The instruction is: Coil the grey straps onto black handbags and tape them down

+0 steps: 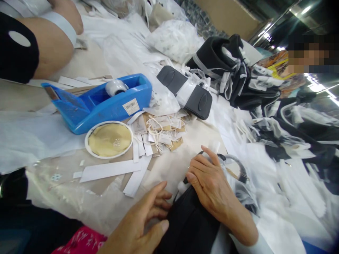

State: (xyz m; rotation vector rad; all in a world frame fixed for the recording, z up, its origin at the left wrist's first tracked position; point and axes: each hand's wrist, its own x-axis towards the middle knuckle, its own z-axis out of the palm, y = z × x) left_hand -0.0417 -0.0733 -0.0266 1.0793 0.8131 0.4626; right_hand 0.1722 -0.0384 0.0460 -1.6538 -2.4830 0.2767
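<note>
A black fabric bag (pixel 185 222) lies at the lower middle, close to my body, with a grey handle and clear plastic (pixel 241 176) at its right. My right hand (pixel 209 180) is closed over the bag's upper end, its index finger sticking out; a white wad shows under the thumb. My left hand (pixel 143 218) is open at the bag's left side, fingers apart and slightly curled, holding nothing. I cannot tell whether its fingertips touch the bag. Beyond the hands lies a pile of paper tags with strings (pixel 165 132).
A blue tape dispenser (pixel 106 109) and a round dish with a yellowish pad (pixel 109 140) stand left of the tags. Behind lies a dark grey case (pixel 185 91) with a white band. Several black bags (pixel 219 60) are heaped right. A co-worker's arm (pixel 53 46) rests top left; another person is back right.
</note>
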